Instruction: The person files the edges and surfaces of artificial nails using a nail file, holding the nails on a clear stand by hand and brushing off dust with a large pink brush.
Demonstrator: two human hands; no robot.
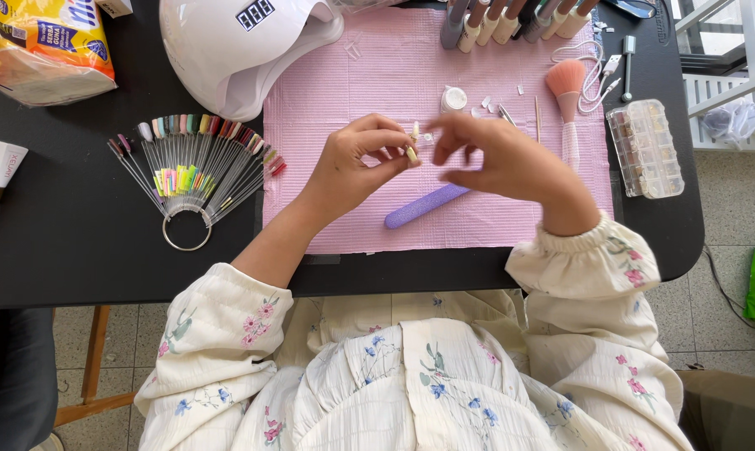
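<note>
Low in the frame are two flowery white sleeves [227,334] reaching up onto the black desk [68,242]. Just above them, a purple nail file [426,206] lies slanted on the pink mat [352,92].

In the middle of the frame the two hands meet. The left hand [348,167] has its fingers [386,154] pressed together, pinching a small cream fake nail [412,151] by its tip. The right hand [507,159] curls in from the right side, its fingers pinching near a tiny clear bit (too small to be sure what it is).

It looks like the fitting step: the little nail is being lined up on a finger. The next move seems to need a slow, steady press.

At the left sits a fan of color sample sticks [194,167]. Farther up are a small white pot [453,98] and a pink fluffy brush [567,92]. At the right is a clear bead box [645,149]. At the top stand a white nail lamp [244,50] and a row of polish bottles [511,21].
</note>
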